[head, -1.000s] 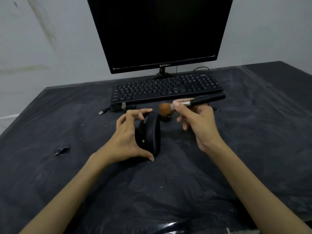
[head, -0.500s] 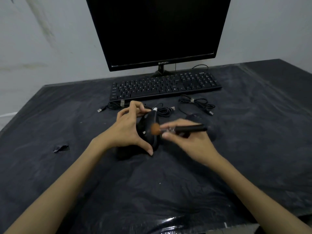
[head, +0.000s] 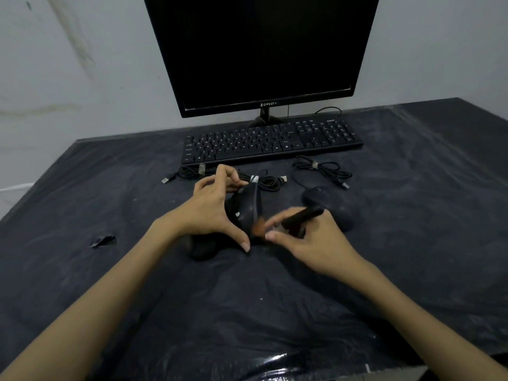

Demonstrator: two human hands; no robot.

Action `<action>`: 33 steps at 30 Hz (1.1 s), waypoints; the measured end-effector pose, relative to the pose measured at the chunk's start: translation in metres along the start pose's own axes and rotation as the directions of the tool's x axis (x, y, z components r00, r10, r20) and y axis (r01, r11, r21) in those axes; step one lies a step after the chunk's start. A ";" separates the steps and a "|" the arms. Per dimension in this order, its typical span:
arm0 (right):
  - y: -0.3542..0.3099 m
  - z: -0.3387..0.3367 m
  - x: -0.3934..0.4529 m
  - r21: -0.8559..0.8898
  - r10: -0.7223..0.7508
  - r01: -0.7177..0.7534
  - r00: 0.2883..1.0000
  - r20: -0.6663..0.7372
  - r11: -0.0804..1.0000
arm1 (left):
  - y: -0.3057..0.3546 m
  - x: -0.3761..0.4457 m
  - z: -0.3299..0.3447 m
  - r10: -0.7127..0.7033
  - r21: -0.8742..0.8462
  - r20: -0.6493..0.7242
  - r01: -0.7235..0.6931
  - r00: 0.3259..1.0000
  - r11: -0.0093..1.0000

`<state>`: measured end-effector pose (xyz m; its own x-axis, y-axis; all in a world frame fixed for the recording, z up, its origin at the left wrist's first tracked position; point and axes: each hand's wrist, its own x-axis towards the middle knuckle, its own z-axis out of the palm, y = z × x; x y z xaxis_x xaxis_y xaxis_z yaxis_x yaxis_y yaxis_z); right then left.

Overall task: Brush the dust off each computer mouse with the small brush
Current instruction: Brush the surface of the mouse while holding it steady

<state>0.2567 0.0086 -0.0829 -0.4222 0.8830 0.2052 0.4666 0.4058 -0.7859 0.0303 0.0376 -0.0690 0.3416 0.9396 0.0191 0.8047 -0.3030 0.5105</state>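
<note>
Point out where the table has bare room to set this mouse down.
Bare black plastic sheet lies right of the second black mouse, and more at the near edge between the forearms. Left of the left hand there is only a small tear. Crowded: the strip before the black keyboard, full of coiled black cables.

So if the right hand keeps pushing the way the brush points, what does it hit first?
The brush in the right hand points left, bristles seemingly already on the held mouse. Beyond it comes the left hand; depth is unclear.
</note>
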 end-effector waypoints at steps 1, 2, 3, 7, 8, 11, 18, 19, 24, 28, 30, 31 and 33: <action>0.003 -0.003 -0.004 -0.024 0.015 -0.014 0.998 0.059 1.000 | 0.001 0.000 0.000 0.004 0.004 0.001 -0.004 1.000 1.000; 0.005 -0.008 -0.008 -0.008 0.020 -0.020 0.997 0.071 1.000 | 0.002 0.000 0.001 0.007 0.010 0.004 -0.007 1.000 1.000; 0.007 -0.012 -0.009 0.046 0.026 -0.028 0.999 0.036 0.999 | 0.004 0.000 0.001 0.011 0.015 0.006 -0.011 1.000 1.000; 0.007 -0.027 0.002 0.322 0.131 -0.076 0.979 -0.154 0.944 | 0.007 -0.004 -0.001 0.023 0.013 0.007 -0.023 1.000 1.000; 0.005 -0.029 0.007 0.374 0.153 -0.078 0.972 -0.177 0.924 | 0.006 -0.006 -0.001 0.027 0.005 0.007 -0.027 1.000 1.000; -0.002 -0.031 0.025 0.491 0.191 -0.041 0.946 -0.261 0.870 | 0.002 -0.014 -0.002 0.025 -0.057 -0.002 -0.025 1.000 0.998; -0.010 0.018 0.017 0.315 0.076 -0.037 0.990 -0.115 0.948 | -0.002 -0.024 0.001 0.009 -0.087 -0.102 -0.018 0.995 0.996; -0.009 0.016 0.011 0.242 0.075 -0.071 0.997 -0.008 0.968 | -0.004 -0.024 0.000 0.002 -0.092 -0.111 -0.012 0.994 0.996; -0.017 -0.011 0.017 0.170 0.070 -0.068 0.998 -0.003 0.983 | -0.011 -0.025 0.002 0.007 -0.118 -0.135 -0.023 0.991 0.993; -0.024 -0.008 0.034 0.248 0.040 0.005 0.984 -0.176 0.969 | -0.006 -0.025 0.003 0.022 -0.043 -0.114 -0.027 0.993 0.999; -0.022 0.002 0.032 0.238 0.009 0.028 0.988 -0.152 0.971 | -0.006 -0.026 0.002 0.015 -0.034 -0.104 -0.019 0.994 0.999; -0.020 0.007 0.027 0.212 -0.009 0.034 0.993 -0.117 0.977 | -0.007 -0.025 0.001 0.010 -0.030 -0.103 -0.013 0.995 0.999; -0.016 0.008 0.015 0.079 -0.012 0.012 1.000 0.000 0.997 | -0.010 -0.024 0.001 0.000 -0.030 -0.100 -0.003 0.995 1.000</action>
<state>0.2372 0.0135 -0.0719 -0.4283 0.8778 0.2147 0.3985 0.3967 -0.8269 0.0144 0.0176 -0.0751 0.2914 0.9508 0.1054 0.7889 -0.3012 0.5356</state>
